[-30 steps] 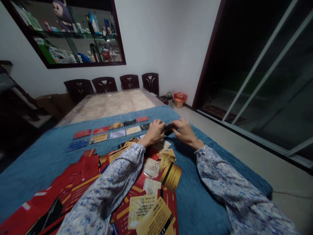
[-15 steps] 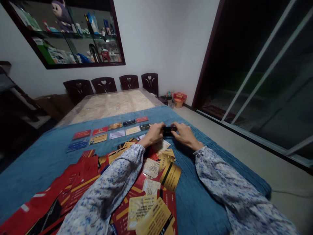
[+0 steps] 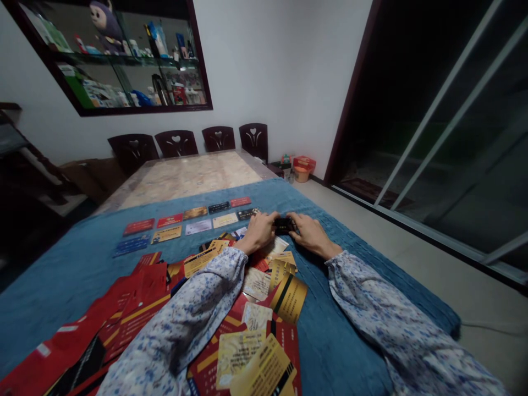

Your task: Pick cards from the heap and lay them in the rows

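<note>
Gripping a dark card [image 3: 284, 225] by its two ends, left hand [image 3: 259, 232] and right hand [image 3: 310, 235] both closed on it, low over the blue cloth [image 3: 338, 330] of the surface, at the right end of the laid-out rows [image 3: 185, 220]. Some ten cards set down in two tidy rows so far. By the look of it far more left in the loose heap [image 3: 231, 308] nearer the body.
</note>
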Demonstrator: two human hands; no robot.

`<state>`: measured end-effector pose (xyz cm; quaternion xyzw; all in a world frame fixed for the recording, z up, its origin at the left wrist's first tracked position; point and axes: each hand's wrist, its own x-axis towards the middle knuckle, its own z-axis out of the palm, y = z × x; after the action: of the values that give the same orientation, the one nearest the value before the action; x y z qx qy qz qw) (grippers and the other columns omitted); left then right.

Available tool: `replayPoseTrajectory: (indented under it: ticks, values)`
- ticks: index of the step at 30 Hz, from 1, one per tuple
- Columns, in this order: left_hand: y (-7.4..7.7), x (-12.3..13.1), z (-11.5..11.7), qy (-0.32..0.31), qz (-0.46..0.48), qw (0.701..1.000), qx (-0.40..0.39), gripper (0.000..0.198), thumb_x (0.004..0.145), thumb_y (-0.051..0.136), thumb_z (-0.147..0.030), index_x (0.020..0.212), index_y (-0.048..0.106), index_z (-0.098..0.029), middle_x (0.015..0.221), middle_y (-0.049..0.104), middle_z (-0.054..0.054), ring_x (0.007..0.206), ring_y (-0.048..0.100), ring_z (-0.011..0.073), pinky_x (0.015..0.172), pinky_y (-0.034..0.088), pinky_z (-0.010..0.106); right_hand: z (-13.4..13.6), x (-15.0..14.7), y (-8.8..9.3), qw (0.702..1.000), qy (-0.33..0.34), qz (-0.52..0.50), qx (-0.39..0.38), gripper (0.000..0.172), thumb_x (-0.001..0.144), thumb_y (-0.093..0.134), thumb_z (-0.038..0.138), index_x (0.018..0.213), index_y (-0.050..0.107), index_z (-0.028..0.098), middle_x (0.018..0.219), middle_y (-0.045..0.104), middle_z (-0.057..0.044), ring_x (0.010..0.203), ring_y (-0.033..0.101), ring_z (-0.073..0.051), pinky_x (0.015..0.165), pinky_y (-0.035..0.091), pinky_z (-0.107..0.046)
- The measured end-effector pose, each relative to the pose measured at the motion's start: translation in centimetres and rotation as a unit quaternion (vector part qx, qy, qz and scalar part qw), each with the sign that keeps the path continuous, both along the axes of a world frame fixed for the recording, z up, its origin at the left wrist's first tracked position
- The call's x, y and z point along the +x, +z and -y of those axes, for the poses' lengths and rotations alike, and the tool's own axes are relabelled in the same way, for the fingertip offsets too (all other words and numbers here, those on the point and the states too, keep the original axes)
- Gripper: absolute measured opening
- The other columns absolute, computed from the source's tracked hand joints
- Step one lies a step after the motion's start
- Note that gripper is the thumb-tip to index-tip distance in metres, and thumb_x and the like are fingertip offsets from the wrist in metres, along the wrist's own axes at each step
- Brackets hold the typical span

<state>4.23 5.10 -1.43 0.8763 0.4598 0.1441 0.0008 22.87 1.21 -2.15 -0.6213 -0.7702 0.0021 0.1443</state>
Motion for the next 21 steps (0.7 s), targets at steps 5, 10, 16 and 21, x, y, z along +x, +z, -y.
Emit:
replayPoseTrajectory:
  ticks: [5, 10, 16, 21]
  values:
    - [-0.2, -0.4, 0.1, -0.003, -0.015, 1.000, -0.014, 0.048, 0.091, 0.056, -0.021, 0.138, 0.060, -0.024, 0.118, 0.070, 0.013, 0.115, 0.061, 0.0320, 0.098, 0.048, 0.045, 0.2, 0.1, 0.3, 1.000, 0.005, -0.006, -0.021, 0.054, 0.090, 0.063, 0.026, 0.143, 0.053, 0.022, 0.126, 0.066, -0.015, 0.115, 0.060, -0.030, 0.089, 0.043, -0.038]
    - [0.6, -0.2, 0.6, 0.013, -0.009, 0.999, -0.046, 0.047, 0.090, 0.057, -0.022, 0.136, 0.061, -0.020, 0.122, 0.068, 0.015, 0.117, 0.061, 0.0323, 0.098, 0.048, 0.045, 0.3, 0.2, 0.8, 0.999, 0.012, -0.005, -0.035, 0.060, 0.089, 0.064, 0.028, 0.147, 0.051, 0.019, 0.131, 0.062, -0.016, 0.121, 0.055, -0.033, 0.090, 0.043, -0.040]
    - [0.9, -0.1, 0.6, 0.017, -0.018, 0.998, -0.054, 0.050, 0.088, 0.060, -0.027, 0.137, 0.057, -0.016, 0.127, 0.065, 0.017, 0.122, 0.058, 0.0351, 0.100, 0.047, 0.048, -0.3, 0.7, 0.7, 0.999, 0.028, 0.034, 0.003, 0.056, 0.091, 0.063, 0.030, 0.145, 0.053, 0.018, 0.125, 0.063, -0.016, 0.114, 0.056, -0.031, 0.088, 0.042, -0.039]
    - [1.6, -0.6, 0.6, 0.010, -0.036, 0.998, -0.042, 0.045, 0.086, 0.060, -0.025, 0.130, 0.058, -0.016, 0.126, 0.064, 0.017, 0.123, 0.055, 0.0346, 0.099, 0.046, 0.047, -0.8, 0.9, 0.8, 0.996, 0.042, 0.070, 0.031, 0.054, 0.092, 0.061, 0.034, 0.144, 0.054, 0.020, 0.123, 0.063, -0.016, 0.112, 0.055, -0.032, 0.086, 0.041, -0.039]
